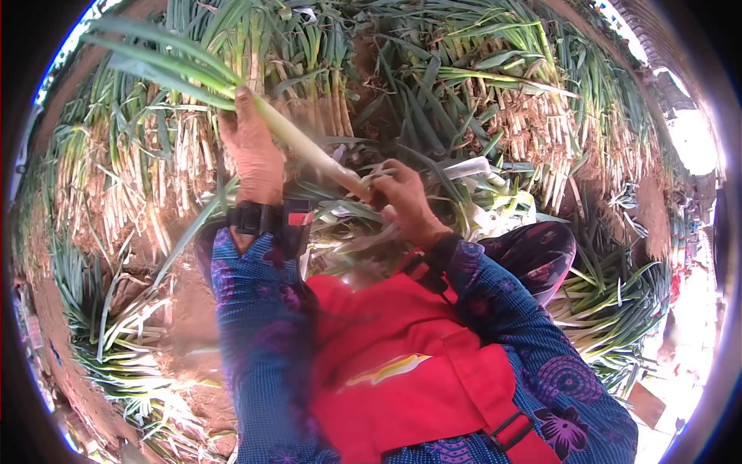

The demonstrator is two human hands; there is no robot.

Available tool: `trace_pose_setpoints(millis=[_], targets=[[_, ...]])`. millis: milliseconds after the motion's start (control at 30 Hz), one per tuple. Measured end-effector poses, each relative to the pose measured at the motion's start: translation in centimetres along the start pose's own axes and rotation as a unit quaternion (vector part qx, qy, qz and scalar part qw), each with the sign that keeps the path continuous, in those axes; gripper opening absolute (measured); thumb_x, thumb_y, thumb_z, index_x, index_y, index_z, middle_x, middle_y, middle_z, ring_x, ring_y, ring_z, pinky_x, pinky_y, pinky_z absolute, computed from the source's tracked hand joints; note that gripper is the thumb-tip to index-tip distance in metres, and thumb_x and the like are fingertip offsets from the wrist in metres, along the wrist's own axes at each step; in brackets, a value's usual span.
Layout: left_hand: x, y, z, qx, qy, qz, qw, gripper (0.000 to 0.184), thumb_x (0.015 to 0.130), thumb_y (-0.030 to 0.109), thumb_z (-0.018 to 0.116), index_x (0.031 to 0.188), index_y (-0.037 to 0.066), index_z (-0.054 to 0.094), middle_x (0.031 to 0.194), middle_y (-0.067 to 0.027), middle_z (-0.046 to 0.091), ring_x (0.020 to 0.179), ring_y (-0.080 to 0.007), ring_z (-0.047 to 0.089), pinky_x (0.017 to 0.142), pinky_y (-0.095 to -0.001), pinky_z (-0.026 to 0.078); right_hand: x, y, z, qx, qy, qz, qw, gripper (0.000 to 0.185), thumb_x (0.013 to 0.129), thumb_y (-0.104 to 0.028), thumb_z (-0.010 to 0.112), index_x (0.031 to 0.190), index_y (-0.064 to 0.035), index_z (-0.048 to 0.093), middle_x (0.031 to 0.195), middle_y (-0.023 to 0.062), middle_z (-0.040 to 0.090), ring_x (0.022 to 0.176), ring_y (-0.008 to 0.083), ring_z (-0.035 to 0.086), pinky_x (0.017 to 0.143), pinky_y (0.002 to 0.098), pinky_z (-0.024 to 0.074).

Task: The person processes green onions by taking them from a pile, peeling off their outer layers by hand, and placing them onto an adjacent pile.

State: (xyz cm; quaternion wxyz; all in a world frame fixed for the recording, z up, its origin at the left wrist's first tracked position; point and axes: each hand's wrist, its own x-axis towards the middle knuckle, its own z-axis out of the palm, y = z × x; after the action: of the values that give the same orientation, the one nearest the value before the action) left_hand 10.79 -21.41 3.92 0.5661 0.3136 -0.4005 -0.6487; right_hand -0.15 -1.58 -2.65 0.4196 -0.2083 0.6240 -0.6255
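Note:
A large green onion (301,145) with a thick white stalk runs slantwise in front of me, its green leaves toward the upper left. My left hand (253,151) is wrapped round it where the leaves meet the stalk. At the lower, root end, my right hand (406,199) is closed, its fingers and thumb pinched against the stalk's tip. Exactly what the right fingers grip there is partly hidden. Below the hands lies a loose heap of peeled leaves and pale skins (483,203).
Rows of upright green onions (154,147) line the ground on the left and back. Another dense bunch (525,116) stands at the back right. More onions lie in piles at the lower left (127,371) and right (618,317). My bent knee (533,259) is beside the heap.

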Motion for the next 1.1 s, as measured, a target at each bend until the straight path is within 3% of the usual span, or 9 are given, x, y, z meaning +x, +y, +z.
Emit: trace_pose_setpoints(millis=[200,367,400,467,500,533,667,867,1100], targets=[[0.9,1.6,-1.0,-0.01,0.08,-0.022,0.997,0.051,0.094,0.039,0.055,0.132,0.011,0.035,0.098,-0.0111,0.057,0.085,-0.0276,0.064,0.075,-0.0392,0.054,0.9,-0.5,-4.3,0.416,-0.042,0.159,0.894,0.021,0.083,-0.016,0.058,0.097,-0.0015,0.061,0.094,0.0105,0.067,0.086,0.0213,0.063,0.078,0.0337,0.049],[2.4,2.9,-3.2,-0.068,0.112,-0.019,0.991,0.037,0.098,0.037,0.049,0.116,0.005,0.043,0.089,-0.0099,0.056,0.078,-0.0239,0.06,0.074,-0.0375,0.051,2.5,0.3,-15.0,0.542,-0.058,-0.019,0.838,0.026,0.089,-0.015,0.048,0.1,0.005,0.06,0.095,0.017,0.065,0.086,0.0266,0.062,0.07,0.033,0.0504],[2.1,3.4,-2.9,-0.075,0.113,-0.023,0.99,0.031,0.098,0.036,0.047,0.106,0.006,0.046,0.085,-0.0095,0.054,0.072,-0.022,0.056,0.068,-0.0354,0.049,2.6,-0.6,-15.8,0.45,0.068,0.034,0.89,0.029,0.092,-0.018,0.044,0.104,0.0043,0.059,0.098,0.0163,0.065,0.087,0.0279,0.064,0.073,0.0348,0.0523],[1.2,3.4,-2.2,-0.12,0.075,-0.056,0.988,0.03,0.099,0.035,0.045,0.102,0.006,0.047,0.081,-0.0089,0.053,0.069,-0.0215,0.055,0.066,-0.0345,0.047,2.3,-1.1,-16.1,0.049,0.131,0.084,0.987,0.029,0.091,-0.016,0.048,0.113,0.001,0.056,0.1,0.0147,0.066,0.09,0.0249,0.065,0.076,0.0371,0.0538],[1.0,3.4,-2.0,-0.143,0.056,-0.073,0.985,0.029,0.099,0.035,0.045,0.1,0.006,0.047,0.08,-0.0086,0.053,0.068,-0.0212,0.054,0.066,-0.0341,0.047,2.3,-1.6,-14.9,-0.199,0.153,0.093,0.963,0.031,0.09,-0.016,0.051,0.117,0.0001,0.055,0.1,0.0146,0.066,0.091,0.023,0.065,0.077,0.0364,0.0535],[1.5,2.6,-2.0,-0.164,0.046,-0.077,0.982,0.028,0.098,0.035,0.045,0.098,0.006,0.047,0.077,-0.0078,0.051,0.066,-0.0208,0.052,0.063,-0.0338,0.046,2.1,-1.3,-13.4,-0.301,0.104,-0.038,0.947,0.035,0.088,-0.016,0.058,0.119,-0.0008,0.056,0.101,0.0136,0.066,0.092,0.0187,0.064,0.079,0.0329,0.0519],[0.9,1.2,-0.8,-0.169,0.034,-0.096,0.98,0.025,0.097,0.032,0.049,0.101,0.007,0.049,0.077,-0.0062,0.051,0.068,-0.0196,0.053,0.06,-0.0336,0.046,-0.5,-4.4,-3.7,-0.252,-0.109,-0.053,0.96,0.036,0.084,-0.024,0.066,0.113,-0.0021,0.062,0.093,0.0093,0.066,0.085,0.0187,0.064,0.078,0.0326,0.0502],[1.1,-0.7,-0.1,-0.122,0.032,-0.07,0.99,0.031,0.095,0.036,0.053,0.091,0.006,0.049,0.071,-0.0057,0.05,0.061,-0.0199,0.052,0.058,-0.0343,0.044,0.4,-4.6,2.6,-0.457,-0.106,-0.259,0.844,0.026,0.08,-0.024,0.066,0.098,-0.0057,0.063,0.085,0.012,0.065,0.08,0.0334,0.062,0.07,0.0434,0.0472],[0.3,-0.9,0.6,-0.124,0.043,-0.059,0.99,0.028,0.095,0.033,0.054,0.092,0.006,0.05,0.071,-0.0066,0.052,0.06,-0.0205,0.053,0.056,-0.034,0.044,1.3,-4.1,3.8,-0.491,-0.104,-0.285,0.817,0.015,0.075,-0.018,0.063,0.084,-0.0058,0.059,0.074,0.0158,0.062,0.074,0.0372,0.061,0.066,0.0462,0.0471]])
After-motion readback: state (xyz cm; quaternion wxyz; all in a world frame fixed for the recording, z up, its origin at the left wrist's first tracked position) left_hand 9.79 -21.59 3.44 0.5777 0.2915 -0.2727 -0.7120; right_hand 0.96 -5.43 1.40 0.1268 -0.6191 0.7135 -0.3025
